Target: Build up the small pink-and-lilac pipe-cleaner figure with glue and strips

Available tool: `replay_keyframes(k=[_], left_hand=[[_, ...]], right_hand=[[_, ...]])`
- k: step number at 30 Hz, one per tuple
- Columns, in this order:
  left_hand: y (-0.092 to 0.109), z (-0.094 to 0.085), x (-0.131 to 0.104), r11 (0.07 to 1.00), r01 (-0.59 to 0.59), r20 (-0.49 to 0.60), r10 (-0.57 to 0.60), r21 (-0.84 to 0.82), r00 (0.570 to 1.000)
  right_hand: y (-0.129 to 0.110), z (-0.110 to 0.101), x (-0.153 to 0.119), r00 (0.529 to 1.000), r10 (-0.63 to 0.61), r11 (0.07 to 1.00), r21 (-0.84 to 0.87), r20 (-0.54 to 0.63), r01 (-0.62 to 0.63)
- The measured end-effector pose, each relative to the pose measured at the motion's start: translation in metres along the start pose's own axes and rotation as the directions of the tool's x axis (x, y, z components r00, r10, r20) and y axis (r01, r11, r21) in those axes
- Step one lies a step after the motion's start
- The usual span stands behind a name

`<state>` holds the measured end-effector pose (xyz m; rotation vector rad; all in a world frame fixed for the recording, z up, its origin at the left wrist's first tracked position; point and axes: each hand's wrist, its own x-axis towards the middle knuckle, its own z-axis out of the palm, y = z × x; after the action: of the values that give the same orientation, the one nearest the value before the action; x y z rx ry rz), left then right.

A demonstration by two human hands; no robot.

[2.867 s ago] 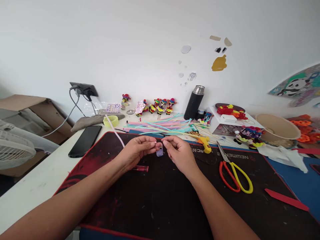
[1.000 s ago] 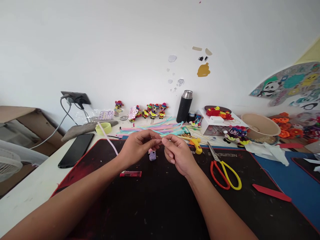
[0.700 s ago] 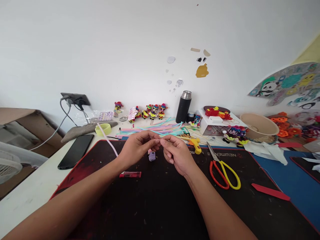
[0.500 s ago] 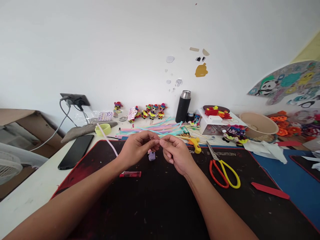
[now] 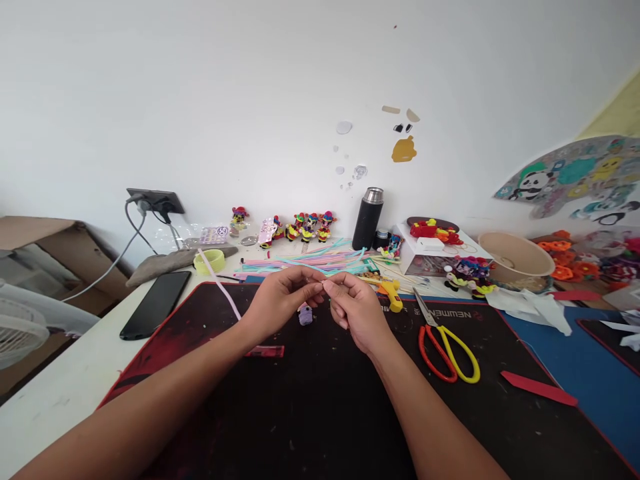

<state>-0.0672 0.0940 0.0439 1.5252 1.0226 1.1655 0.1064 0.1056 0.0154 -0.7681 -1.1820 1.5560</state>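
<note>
A pale wall (image 5: 250,87) with a few stickers rises behind a white worktop (image 5: 65,393), whose near part is covered by a dark, red-edged mat (image 5: 300,413). Over the mat, a tiny pale piece (image 5: 324,283) sits between the fingertips of the two hands, mostly hidden by them, so its shape cannot be told. The left hand (image 5: 280,300) closes thumb and forefinger on it from the left; the right hand (image 5: 357,310) pinches from the right, its other fingers curled in. The fingertips of the hands meet or nearly meet.

Just beyond and below the fingertips, near the left hand, a small purple figure (image 5: 305,316) is on the mat, its top partly covered by the fingers. A translucent red item (image 5: 270,351) lies nearer, partly behind the left forearm, and a lilac strip (image 5: 220,283) slants from a yellow-green coil (image 5: 210,261) towards the left wrist. A black phone (image 5: 156,305) lies farther left.

On the far side are a bundle of pastel stems (image 5: 310,257), a row of colourful dolls (image 5: 311,228) and a black flask (image 5: 368,220). To the right are a yellow glue gun (image 5: 393,297), open-handled scissors (image 5: 443,340) with red and yellow grips, a flat red strip (image 5: 540,389) and, farther off, a beige bowl (image 5: 517,257).
</note>
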Motion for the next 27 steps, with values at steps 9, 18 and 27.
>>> replay_keyframes(k=[9, 18, 27], left_hand=[[-0.0045, -0.007, 0.0063, 0.977, 0.13, 0.033, -0.126, -0.168, 0.991], [-0.0029, -0.0066, 0.0058, 0.986, 0.106, 0.039, -0.102, -0.126, 0.994], [-0.0037, -0.0054, 0.0004, 0.928, -0.104, -0.108, 0.152, 0.358, 0.983]], right_hand=[[0.0009, -0.0014, 0.0007, 0.998, -0.067, 0.987, -0.145, -0.013, 0.064], [-0.0003, 0.0001, -0.0003, 0.998, -0.062, 0.98, -0.19, -0.012, 0.059], [-0.001, 0.0018, -0.0006, 0.998, -0.061, 0.981, -0.184, -0.027, 0.055]])
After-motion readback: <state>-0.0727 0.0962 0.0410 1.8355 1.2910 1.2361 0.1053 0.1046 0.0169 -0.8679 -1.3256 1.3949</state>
